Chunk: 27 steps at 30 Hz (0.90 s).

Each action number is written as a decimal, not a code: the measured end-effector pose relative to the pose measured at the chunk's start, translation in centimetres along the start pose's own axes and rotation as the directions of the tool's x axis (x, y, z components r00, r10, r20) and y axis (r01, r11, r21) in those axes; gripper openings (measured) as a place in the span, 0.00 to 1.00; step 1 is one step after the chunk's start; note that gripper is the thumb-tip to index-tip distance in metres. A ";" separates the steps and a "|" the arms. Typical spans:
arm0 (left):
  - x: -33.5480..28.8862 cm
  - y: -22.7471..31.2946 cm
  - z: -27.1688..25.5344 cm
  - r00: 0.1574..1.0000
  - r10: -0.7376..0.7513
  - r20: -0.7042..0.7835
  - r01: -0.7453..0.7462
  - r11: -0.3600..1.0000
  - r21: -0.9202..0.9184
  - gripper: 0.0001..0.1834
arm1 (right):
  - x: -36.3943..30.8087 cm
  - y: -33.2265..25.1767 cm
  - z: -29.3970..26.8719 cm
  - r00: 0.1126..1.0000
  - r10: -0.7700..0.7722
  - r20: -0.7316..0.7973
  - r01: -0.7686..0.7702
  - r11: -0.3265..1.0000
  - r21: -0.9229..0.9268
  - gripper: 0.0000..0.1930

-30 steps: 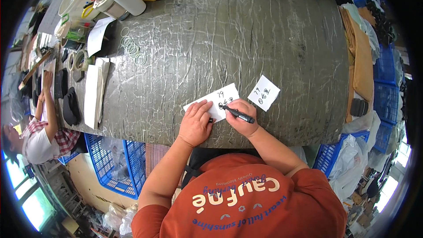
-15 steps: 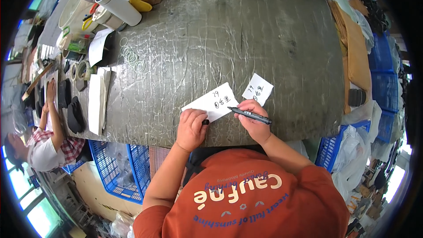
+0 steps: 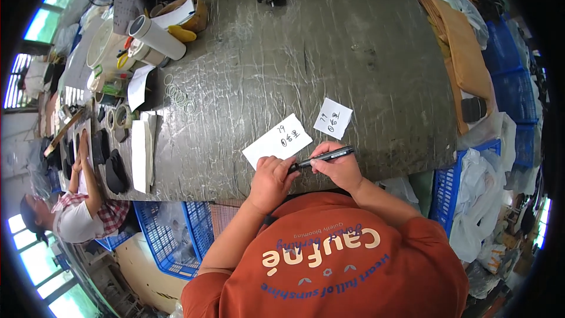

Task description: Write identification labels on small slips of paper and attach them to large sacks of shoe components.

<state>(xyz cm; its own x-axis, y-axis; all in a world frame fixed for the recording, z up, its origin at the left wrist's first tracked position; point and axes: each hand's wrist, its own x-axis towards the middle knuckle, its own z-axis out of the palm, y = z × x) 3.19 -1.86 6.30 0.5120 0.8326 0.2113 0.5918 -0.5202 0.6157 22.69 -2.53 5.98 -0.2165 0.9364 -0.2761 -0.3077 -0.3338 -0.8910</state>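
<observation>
Pen (image 3: 335, 155) gripped two-handed, lower right of larger paper (image 3: 272, 142)

Noted left hand (image 3: 269, 181) bent inward, fingers curled and pinched around pen's left end, near lower edge of larger paper. Noted right hand (image 3: 341, 169) angled leftward, fingers closed around pen's middle. Counted near hands: one pen, two papers; smaller paper (image 3: 333, 119) right of larger paper, apart.

Large dark grey worktable (image 3: 265, 70), creased and scuffed surface, fills the centre; reflected sheen runs over its left half; beige panel (image 3: 140, 265) below its near-left edge. Left side: pale wall (image 3: 19, 141), barred window (image 3: 17, 79) with a green-tinted window (image 3: 57, 3) beyond, brighter panes (image 3: 34, 254) at lower left; right side: stacked blue plastic crates (image 3: 513, 94), narrow bright glare at the rim; lower-right clutter too small to identify.
</observation>
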 end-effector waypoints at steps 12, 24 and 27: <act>-0.4 2.2 -0.5 0.987 -0.091 0.132 0.103 0.991 -0.091 0.12 | -0.1 0.5 0.3 0.971 0.230 0.065 -0.238 0.898 0.371 0.04; 12.6 -8.6 -15.9 0.843 -0.337 -0.421 0.409 0.908 0.092 0.10 | 8.1 -2.5 0.0 0.996 0.051 -0.080 -0.050 0.999 0.023 0.12; 16.9 -12.3 -24.1 0.810 -0.232 -0.539 0.515 0.722 0.463 0.11 | 8.5 -2.6 -0.7 0.984 0.056 -0.168 -0.071 0.994 -0.081 0.10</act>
<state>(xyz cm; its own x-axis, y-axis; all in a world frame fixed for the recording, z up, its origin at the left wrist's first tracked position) -10.48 23.18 20.56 -0.0579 0.8975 0.4372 0.9789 -0.0350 0.2015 22.32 6.40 5.64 -0.0747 0.9210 -0.3824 -0.2157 -0.3893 -0.8955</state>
